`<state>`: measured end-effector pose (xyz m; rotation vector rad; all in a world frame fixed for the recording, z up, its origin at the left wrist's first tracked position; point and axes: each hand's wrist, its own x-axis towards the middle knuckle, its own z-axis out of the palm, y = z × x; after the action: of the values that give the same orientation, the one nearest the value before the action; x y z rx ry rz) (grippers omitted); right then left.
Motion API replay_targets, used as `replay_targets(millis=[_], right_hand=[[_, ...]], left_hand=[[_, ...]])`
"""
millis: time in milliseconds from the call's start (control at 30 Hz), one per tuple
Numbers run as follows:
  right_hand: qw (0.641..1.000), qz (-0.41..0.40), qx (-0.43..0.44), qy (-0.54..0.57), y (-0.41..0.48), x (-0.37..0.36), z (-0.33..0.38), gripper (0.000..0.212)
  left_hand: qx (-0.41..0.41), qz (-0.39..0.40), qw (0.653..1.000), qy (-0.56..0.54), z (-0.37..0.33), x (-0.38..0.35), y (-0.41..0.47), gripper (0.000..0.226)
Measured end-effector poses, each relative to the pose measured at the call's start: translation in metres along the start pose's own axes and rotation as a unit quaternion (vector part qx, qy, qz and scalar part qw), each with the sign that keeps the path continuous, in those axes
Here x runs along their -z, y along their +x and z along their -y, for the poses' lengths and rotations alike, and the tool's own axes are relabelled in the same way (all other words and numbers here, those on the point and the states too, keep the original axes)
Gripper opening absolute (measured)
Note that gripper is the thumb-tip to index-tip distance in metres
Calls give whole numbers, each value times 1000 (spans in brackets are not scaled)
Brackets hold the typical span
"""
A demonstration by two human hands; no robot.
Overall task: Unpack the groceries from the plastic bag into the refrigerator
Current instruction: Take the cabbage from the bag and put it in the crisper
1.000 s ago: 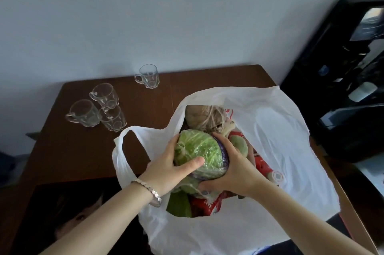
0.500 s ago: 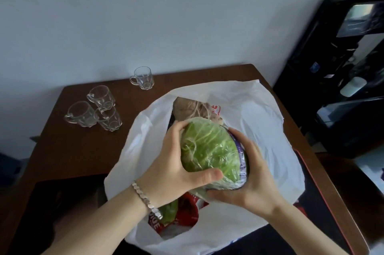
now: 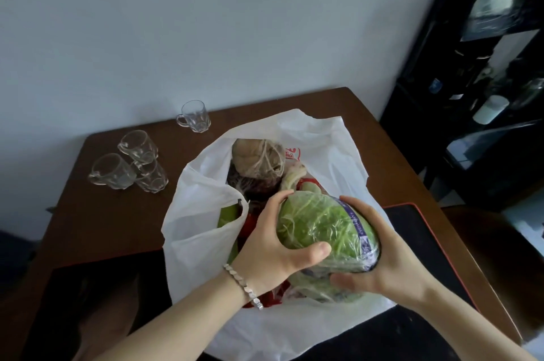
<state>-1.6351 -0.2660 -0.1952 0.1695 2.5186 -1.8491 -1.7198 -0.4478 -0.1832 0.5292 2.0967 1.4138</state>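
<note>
A white plastic bag (image 3: 200, 222) lies open on the brown table (image 3: 97, 207). Above its mouth I hold a green cabbage (image 3: 321, 228) wrapped in clear film with a purple band. My left hand (image 3: 273, 249) grips its left side, thumb across the front. My right hand (image 3: 379, 251) cups its right side and underside. Inside the bag lie a brown bundle tied with string (image 3: 259, 163), a green vegetable (image 3: 229, 213) and red packaging (image 3: 250, 222). The refrigerator is not in view.
Several clear glass mugs (image 3: 129, 166) stand on the table's far left, one more (image 3: 195, 116) near the wall. A black water dispenser (image 3: 482, 90) stands at the right. A dark mat with a red edge (image 3: 418, 231) lies under the bag's right side.
Both hands have lifted the cabbage out of the bag and toward me and to the right. The bag has sagged open, showing the bundle and red packaging.
</note>
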Motion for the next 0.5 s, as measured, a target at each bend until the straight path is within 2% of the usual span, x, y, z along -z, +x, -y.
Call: replay_targets(millis=[67,133,200,267,300,367,433,500], right_hand=[[1000,-10,8,27,-4,2,0,98],[996,-17,-4,87,-10,7,2,97],[993,-32,-15,111,-13,15,4,97],[994,-58,-26,85,-13,22,6,98],[995,-72,-30,65,-12,25,5,99],[994,-92,-44,48,-11,31,1,100],[991,-110,-58,41,-8,34,-5,98],[990,-114,-74,25,-4,32,-11,94]], left_hand=[[10,47,998,33,-14,8,-1,101],[17,90,986,136,-33,25,7,103],[-18,44,960,276,-41,42,31,91],[-62,-44,895,439,-31,56,63,63],[-63,-64,853,514,-22,60,79,63],[-40,-64,786,614,-2,60,103,81],[-21,-81,761,643,12,58,116,94],[-18,-111,772,625,17,55,121,90]])
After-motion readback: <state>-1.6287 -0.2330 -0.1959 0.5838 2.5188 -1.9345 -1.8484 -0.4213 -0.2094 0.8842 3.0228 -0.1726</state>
